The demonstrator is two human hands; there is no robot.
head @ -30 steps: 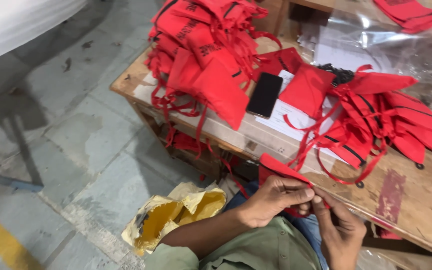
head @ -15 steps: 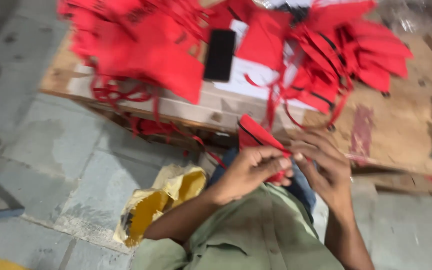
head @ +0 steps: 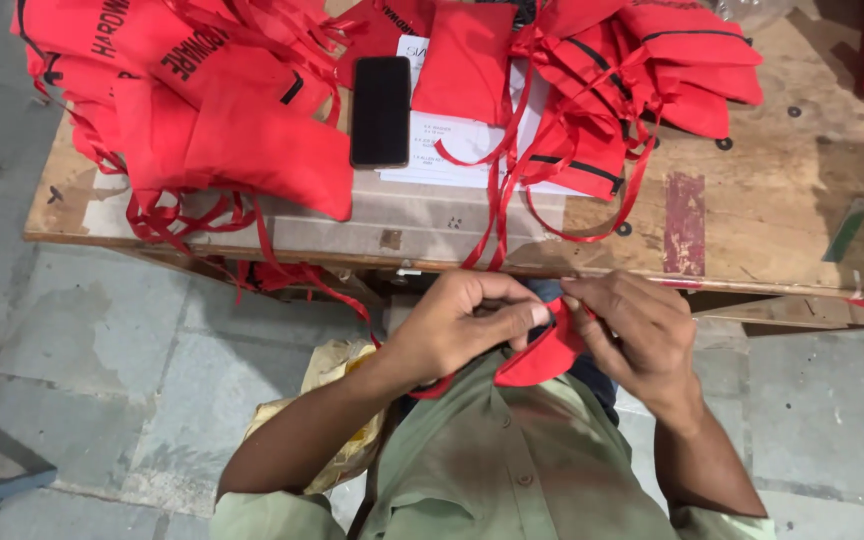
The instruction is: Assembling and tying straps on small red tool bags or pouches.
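Pinching a small red fabric pouch at chest height, left hand and right hand should grip its top edge firmly, working the drawstring evenly.

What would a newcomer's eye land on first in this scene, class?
Heaps of red drawstring pouches cover the wooden table, with a black phone lying among them. Below the table edge, the left hand and right hand pinch one red pouch together.

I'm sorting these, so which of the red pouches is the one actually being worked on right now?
The small red pouch pinched between the left hand and right hand, below the table edge. All the others lie in piles on the wooden table, untouched.
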